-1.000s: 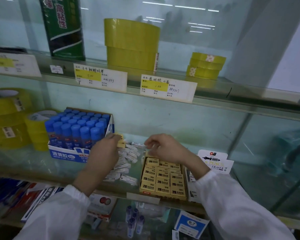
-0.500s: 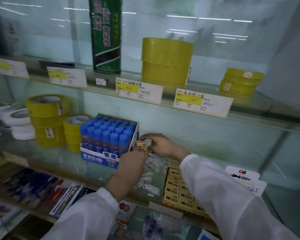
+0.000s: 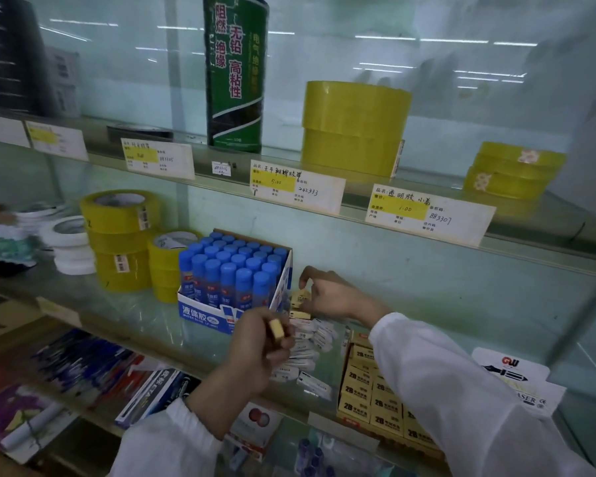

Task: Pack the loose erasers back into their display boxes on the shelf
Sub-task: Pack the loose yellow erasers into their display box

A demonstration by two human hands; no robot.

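The glass shelf (image 3: pixel 135 315) across the middle of the frame is the biggest thing here. On it, left of centre, stands the blue glue box (image 3: pixel 203 313). At the lower right sits the yellow display box (image 3: pixel 375 397), with rows of 2B erasers in it. Between the two boxes, a heap of white loose erasers (image 3: pixel 310 342) lies on the glass.

My right hand (image 3: pixel 334 297) is just beside the glue box, and its fingers pinch a small yellow eraser (image 3: pixel 301 298). My left hand (image 3: pixel 255 349), lower in the frame, grips a second yellow eraser (image 3: pixel 276 329) between thumb and fingers.

I think the step now is to pick up the yellow ones and bring them to the display box. To do it well, I should turn each one so its print faces up like the others. Then I should slide it flat into a gap. I must not bump the glue box or push the white heap off the front edge.

My right sleeve (image 3: pixel 461 390) covers part of the display box, so I cannot see where a gap is. One more yellow eraser may lie under my right hand, but I cannot tell. The words on the white erasers are too blurry to read.
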